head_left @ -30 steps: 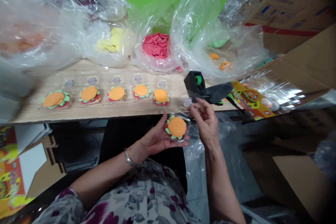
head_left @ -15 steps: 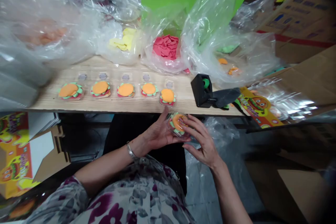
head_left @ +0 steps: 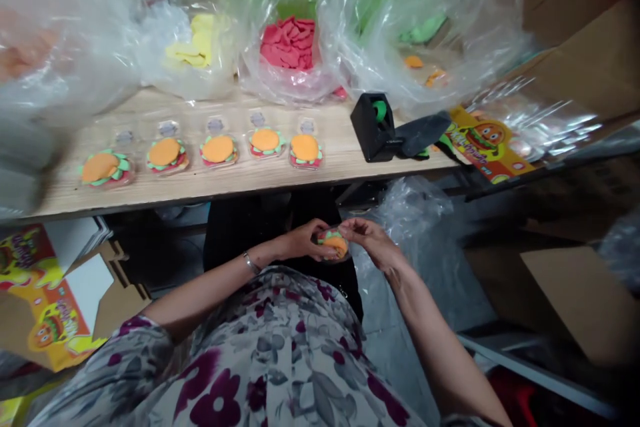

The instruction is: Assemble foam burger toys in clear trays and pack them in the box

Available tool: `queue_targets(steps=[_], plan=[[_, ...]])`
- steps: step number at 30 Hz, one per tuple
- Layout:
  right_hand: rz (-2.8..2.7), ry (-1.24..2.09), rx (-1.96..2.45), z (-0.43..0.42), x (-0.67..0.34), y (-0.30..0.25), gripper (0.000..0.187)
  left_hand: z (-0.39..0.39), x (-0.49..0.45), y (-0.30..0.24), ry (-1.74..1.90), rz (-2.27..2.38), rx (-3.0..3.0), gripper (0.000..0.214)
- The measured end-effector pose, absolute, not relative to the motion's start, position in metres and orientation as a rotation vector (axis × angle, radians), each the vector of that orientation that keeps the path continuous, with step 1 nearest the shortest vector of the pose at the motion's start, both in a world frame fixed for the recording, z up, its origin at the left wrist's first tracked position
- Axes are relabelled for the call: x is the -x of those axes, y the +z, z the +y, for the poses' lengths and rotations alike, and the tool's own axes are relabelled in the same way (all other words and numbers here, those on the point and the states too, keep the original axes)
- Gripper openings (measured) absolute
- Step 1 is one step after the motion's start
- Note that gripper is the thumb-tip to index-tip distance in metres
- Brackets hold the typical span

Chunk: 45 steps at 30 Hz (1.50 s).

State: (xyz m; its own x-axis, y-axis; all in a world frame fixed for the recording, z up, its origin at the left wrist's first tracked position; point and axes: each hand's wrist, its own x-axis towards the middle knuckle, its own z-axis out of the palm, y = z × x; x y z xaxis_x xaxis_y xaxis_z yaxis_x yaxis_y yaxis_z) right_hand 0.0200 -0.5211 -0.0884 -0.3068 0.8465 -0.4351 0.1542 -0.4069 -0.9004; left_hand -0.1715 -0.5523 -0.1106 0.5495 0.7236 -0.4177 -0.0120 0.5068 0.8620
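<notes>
The left hand (head_left: pixel 303 240) cradles a clear plastic tray (head_left: pixel 334 247) holding a burger model (head_left: pixel 335 243) just off the wooden table's (head_left: pixel 340 147) edge, fingers curled around it. The right hand (head_left: pixel 367 237) pinches the tray's rim, though its fingertips hide that contact. Both forearms angle inward and meet above the lap. 5 more burgers (head_left: pixel 217 150) sit on the table.

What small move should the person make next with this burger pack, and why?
Probably set the burger pack from the left hand and right hand on the wooden table beside the last pack: similar packs stand in a row, with room before the black tape dispenser.
</notes>
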Motion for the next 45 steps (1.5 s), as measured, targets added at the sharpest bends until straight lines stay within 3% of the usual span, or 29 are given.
queue_targets(steps=[6,14,20,27,35,41,45], plan=[[-1.158,1.856,1.434,-0.545,-0.025,-0.102,0.033,-0.577,0.176,-0.124,0.631,1.243,-1.298,0.055],[-1.158,1.862,1.466,-0.564,-0.031,-0.109,0.031,-0.586,0.175,-0.127,0.562,1.129,-1.021,0.042],[-1.311,1.928,1.516,-0.589,-0.040,-0.110,0.025,-0.599,0.173,-0.130,0.369,1.072,-1.326,0.033],[-1.191,1.906,1.487,-0.588,-0.039,-0.111,0.029,-0.573,0.174,-0.123,0.283,1.026,-1.489,0.029],[-1.494,1.880,1.419,-0.574,-0.016,-0.098,0.031,-0.541,0.189,-0.098,0.215,0.936,-1.639,0.003],[-1.540,1.849,1.474,-0.575,-0.022,-0.106,0.026,-0.573,0.199,-0.109,0.383,0.958,-1.357,0.030],[-1.576,1.867,1.475,-0.584,-0.029,-0.115,0.026,-0.589,0.196,-0.120,0.468,1.009,-1.215,0.037]])
